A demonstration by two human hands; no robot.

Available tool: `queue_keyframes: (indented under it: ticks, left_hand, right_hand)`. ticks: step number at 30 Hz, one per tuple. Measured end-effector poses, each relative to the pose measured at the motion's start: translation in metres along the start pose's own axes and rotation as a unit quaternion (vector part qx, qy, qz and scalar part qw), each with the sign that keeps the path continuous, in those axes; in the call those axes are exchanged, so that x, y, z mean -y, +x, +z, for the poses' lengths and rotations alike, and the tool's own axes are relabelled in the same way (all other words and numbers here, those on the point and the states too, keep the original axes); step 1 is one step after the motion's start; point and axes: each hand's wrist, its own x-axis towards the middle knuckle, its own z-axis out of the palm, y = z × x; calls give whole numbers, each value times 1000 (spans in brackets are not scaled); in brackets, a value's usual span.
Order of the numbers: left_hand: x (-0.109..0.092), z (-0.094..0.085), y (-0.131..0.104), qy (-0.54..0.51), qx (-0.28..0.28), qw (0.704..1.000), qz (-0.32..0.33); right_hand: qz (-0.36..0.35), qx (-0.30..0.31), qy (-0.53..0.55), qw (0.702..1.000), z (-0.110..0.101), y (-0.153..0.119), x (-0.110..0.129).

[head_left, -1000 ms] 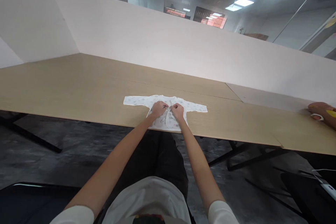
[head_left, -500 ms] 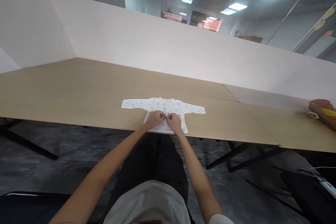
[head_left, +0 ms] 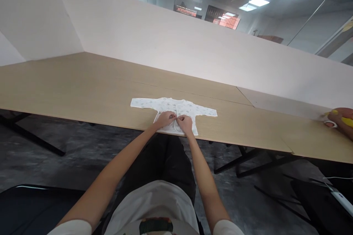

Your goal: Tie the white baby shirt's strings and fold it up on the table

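A small white baby shirt (head_left: 187,108) with a faint print lies flat at the table's front edge, both sleeves spread out sideways. My left hand (head_left: 166,118) pinches the front opening from the left, around mid-chest. Facing it, my right hand (head_left: 185,123) pinches the other side of the same opening. The fingertips of both hands almost meet at the centre line. Whatever fastener may be between them is too small to make out. Below my hands, the shirt's hem runs along the table edge.
The long wooden table (head_left: 91,84) runs against a white wall with a window above. At the far right another person's hand (head_left: 338,119) is beside something yellow and red. Black chairs (head_left: 35,205) stand at the lower left and lower right.
The view has tilted and shifted slightly. My hands stay at the shirt's front opening, with a small shift of the right fingers. At far right, the other person's hand has moved a little.
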Motion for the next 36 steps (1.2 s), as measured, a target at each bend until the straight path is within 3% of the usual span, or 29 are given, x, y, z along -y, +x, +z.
queue_keyframes:
  ticks: [10,18,28,36]
  left_hand:
    - [5,1,0,-41,-13,999,17]
    - [8,-2,-2,-93,-73,993,-15]
    - [9,2,-1,34,-60,997,-26]
    - [-3,-1,-6,121,-50,991,-35]
  right_hand:
    - [-20,-12,23,999,-1,-2,1]
    - [3,-17,18,1000,3,1,-1]
    - [13,-29,37,999,-4,5,-4]
    - [72,3,11,997,-29,35,-12]
